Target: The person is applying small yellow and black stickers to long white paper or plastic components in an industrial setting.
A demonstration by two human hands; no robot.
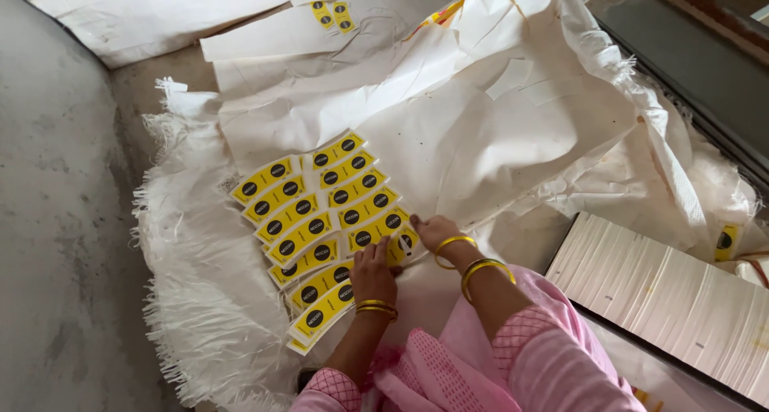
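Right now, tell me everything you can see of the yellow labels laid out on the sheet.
The yellow labels are curved paper-like strips, each with two black round marks. They lie flat in two overlapping, fanned columns on a white woven sheet with frayed edges. The left hand presses on the lower labels; the right hand touches the right column's lowest one. A few more labels lie apart at the top.

My left hand (373,274) covers part of a yellow label (324,282) in the near row, and my right hand (433,232) hides the end of another label (404,242). The stack of white sheets (665,296) runs off the picture's right edge. Print on the 3 far labels (333,15) is too small to tell.
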